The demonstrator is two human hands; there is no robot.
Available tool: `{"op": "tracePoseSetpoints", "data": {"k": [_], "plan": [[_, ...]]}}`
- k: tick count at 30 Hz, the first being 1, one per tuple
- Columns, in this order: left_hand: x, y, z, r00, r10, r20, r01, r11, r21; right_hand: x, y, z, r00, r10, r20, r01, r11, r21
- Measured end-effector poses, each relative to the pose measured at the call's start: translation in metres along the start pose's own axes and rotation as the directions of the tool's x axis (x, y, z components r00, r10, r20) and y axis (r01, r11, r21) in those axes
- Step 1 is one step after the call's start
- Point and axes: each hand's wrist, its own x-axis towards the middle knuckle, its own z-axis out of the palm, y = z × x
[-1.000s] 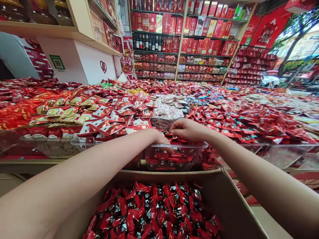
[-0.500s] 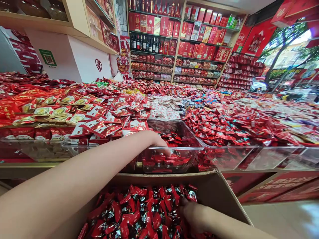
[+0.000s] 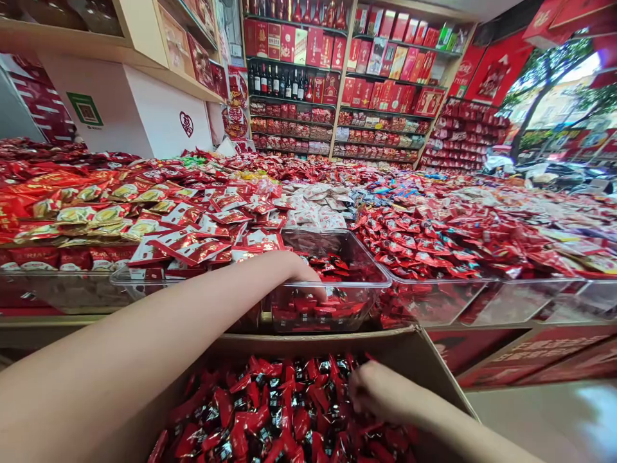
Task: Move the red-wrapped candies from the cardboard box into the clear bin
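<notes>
My left hand [image 3: 306, 278] reaches over the near rim of a clear plastic bin [image 3: 380, 281]. Its fingers point down among the red-wrapped candies [image 3: 328, 315] in there, extended and partly seen through the wall. Below, an open cardboard box [image 3: 407, 346] stands against the counter, filled with shiny red-and-black wrapped candies [image 3: 274, 405]. My right hand [image 3: 370, 386] is inside the box on its right side, fingers curled in over candies. What lies within that grasp is mostly hidden by the back of the hand.
White-and-red packets [image 3: 193, 247] are heaped left of the bin, red packets [image 3: 409, 238] to its right. More clear bins [image 3: 443, 302] line the counter edge. Behind stand shelves of bottles and boxes [image 3: 289, 45]. Tiled floor [image 3: 540, 418] shows at lower right.
My right hand has risen slightly in the box, its fingers now curled. The left hand stays in the bin, nearly still. The view has shifted slightly.
</notes>
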Motion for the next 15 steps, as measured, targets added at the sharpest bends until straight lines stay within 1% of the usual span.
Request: {"op": "tracePoseSetpoints", "data": {"k": [2,4,6,8,11,13,14,15], "plan": [[-0.001,0.002,0.001,1.0,-0.005,0.018,0.005,1.0,-0.008,-0.005,-0.009,-0.018,0.997,0.002,-0.075,0.001,0.999,0.051],[-0.002,0.003,0.002,1.0,-0.007,0.026,0.007,1.0,-0.012,-0.009,-0.018,-0.032,0.993,0.038,-0.114,-0.02,0.987,0.161],[-0.003,0.004,0.002,1.0,-0.007,0.016,0.007,1.0,-0.009,-0.012,-0.026,-0.042,0.988,0.052,-0.142,-0.012,0.964,0.266],[-0.003,0.004,0.001,1.0,-0.008,0.0,0.008,1.0,-0.001,-0.014,-0.032,-0.048,0.983,0.031,-0.181,0.028,0.949,0.314],[-0.003,0.003,0.001,1.0,-0.011,-0.004,0.011,1.0,0.002,-0.017,-0.04,-0.054,0.967,-0.006,-0.255,0.087,0.947,0.31],[-0.002,0.002,0.0,1.0,-0.012,0.0,0.012,1.0,-0.002,-0.019,-0.045,-0.052,0.955,-0.001,-0.298,0.097,0.947,0.307],[-0.002,0.002,0.0,1.0,-0.012,0.001,0.012,1.0,-0.003,-0.02,-0.047,-0.048,0.954,0.009,-0.3,0.093,0.942,0.324],[-0.002,0.002,0.0,1.0,-0.013,0.001,0.013,1.0,-0.003,-0.021,-0.049,-0.042,0.961,0.021,-0.276,0.084,0.929,0.361]]}}
